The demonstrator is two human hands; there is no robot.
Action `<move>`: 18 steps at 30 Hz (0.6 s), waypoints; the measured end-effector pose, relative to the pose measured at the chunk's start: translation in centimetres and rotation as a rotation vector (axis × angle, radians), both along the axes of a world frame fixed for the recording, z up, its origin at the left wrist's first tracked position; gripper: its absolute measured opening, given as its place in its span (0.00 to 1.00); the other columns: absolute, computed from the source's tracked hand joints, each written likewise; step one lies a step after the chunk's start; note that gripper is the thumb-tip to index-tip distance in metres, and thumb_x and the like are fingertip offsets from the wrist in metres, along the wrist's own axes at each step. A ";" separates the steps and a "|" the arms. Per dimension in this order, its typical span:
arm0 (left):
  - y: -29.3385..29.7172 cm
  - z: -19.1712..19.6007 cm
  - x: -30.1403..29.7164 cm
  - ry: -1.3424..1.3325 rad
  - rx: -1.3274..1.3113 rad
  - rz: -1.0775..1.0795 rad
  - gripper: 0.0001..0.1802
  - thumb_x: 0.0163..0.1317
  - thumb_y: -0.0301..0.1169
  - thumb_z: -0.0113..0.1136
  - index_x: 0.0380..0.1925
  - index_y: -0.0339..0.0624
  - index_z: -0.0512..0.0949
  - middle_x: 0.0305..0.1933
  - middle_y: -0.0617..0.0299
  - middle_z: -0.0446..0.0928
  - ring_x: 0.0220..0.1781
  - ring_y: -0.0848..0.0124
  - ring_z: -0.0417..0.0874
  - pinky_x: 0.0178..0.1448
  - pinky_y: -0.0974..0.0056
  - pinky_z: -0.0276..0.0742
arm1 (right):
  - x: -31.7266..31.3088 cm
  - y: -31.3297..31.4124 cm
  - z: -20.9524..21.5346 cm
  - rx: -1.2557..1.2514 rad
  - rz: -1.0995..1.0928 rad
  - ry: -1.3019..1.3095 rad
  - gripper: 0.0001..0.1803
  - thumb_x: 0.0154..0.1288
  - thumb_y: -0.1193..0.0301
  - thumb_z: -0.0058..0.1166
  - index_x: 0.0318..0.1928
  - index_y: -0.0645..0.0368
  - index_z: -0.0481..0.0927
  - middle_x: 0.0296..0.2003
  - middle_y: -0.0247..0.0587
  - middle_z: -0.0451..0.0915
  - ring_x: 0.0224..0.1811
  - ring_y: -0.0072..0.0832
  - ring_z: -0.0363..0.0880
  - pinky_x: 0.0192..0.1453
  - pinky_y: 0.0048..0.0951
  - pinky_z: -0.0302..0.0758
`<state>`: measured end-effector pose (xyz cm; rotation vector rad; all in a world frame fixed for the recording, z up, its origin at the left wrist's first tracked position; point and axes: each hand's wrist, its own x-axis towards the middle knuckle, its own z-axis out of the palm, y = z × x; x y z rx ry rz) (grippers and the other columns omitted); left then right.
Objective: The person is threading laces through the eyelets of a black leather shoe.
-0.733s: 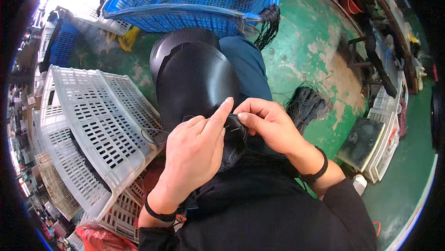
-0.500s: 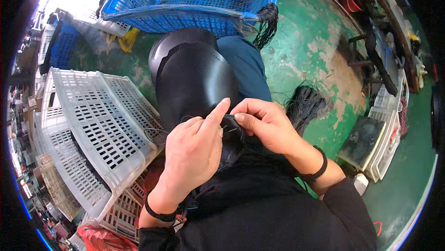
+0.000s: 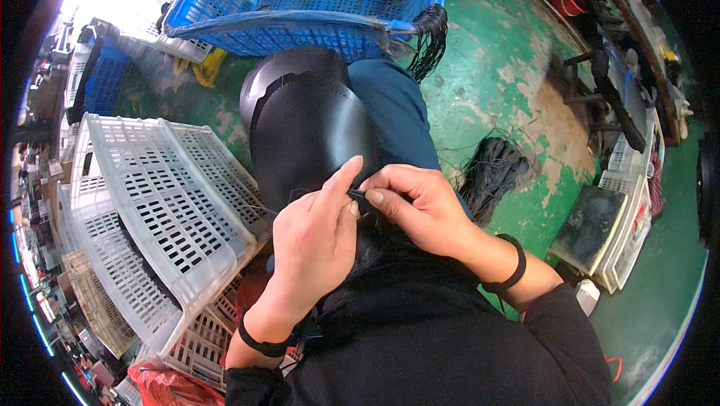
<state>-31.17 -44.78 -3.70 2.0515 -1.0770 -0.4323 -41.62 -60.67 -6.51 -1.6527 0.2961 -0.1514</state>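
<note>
White perforated plastic crates (image 3: 172, 188) at left; blue perforated crate (image 3: 225, 37) beyond knees; green floor (image 3: 480, 31), paint worn at right, black cord bundle (image 3: 491, 173) on it. Glossy black leather-like piece (image 3: 296, 136) on lap, just beyond 2 hands. Left hand (image 3: 315, 237): index extended beside dark strip (image 3: 357, 193), grip unclear; right hand (image 3: 420, 207): thumb and forefinger pinching strip
</note>
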 end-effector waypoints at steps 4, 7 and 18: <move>-0.1 -0.6 -0.1 -0.259 0.050 -0.101 0.31 0.59 0.22 0.59 0.66 0.36 0.73 0.28 0.57 0.78 0.32 0.61 0.83 0.40 0.57 0.77 | -0.1 -1.1 -0.5 0.010 0.064 0.087 0.09 0.70 0.69 0.60 0.44 0.63 0.83 0.37 0.45 0.82 0.37 0.33 0.83 0.45 0.33 0.78; -0.4 -0.1 0.0 -0.261 0.065 -0.137 0.32 0.58 0.23 0.59 0.66 0.35 0.73 0.30 0.57 0.78 0.34 0.62 0.82 0.42 0.59 0.76 | 0.1 -1.3 -0.3 -0.125 0.102 -0.010 0.08 0.69 0.70 0.60 0.41 0.63 0.81 0.36 0.44 0.81 0.37 0.32 0.82 0.44 0.34 0.78; 5.6 -2.3 1.2 -0.708 -0.069 0.210 0.32 0.48 0.22 0.71 0.55 0.42 0.72 0.56 0.51 0.72 0.57 0.52 0.74 0.62 0.50 0.71 | -4.1 -11.6 -2.1 1.339 -0.392 -0.441 0.07 0.76 0.65 0.52 0.42 0.54 0.75 0.34 0.25 0.79 0.17 0.09 0.59 0.17 0.20 0.49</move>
